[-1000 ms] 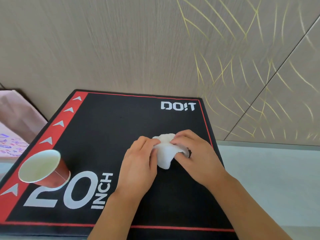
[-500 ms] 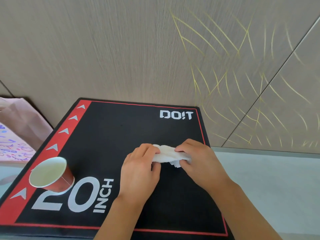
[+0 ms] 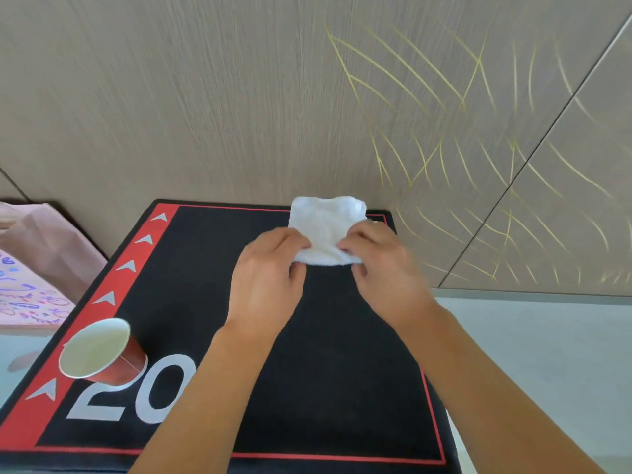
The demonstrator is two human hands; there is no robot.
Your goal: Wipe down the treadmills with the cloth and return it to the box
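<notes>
Cloth position: the white cloth (image 3: 326,230) is being held above the far right part of the black box (image 3: 325,371), stretched side to side.
Left hand: the left hand (image 3: 270,278) is pinching the cloth's left edge.
Right hand: the right hand (image 3: 379,268) is pinching its right edge; both are equally near.
Obscured: the fingertips are blurring; no treadmills are showing.

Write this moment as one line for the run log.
left hand: pinches cloth | right hand: pinches cloth | cloth: white, spread between hands above black box | paper cup: on box, untouched
</notes>
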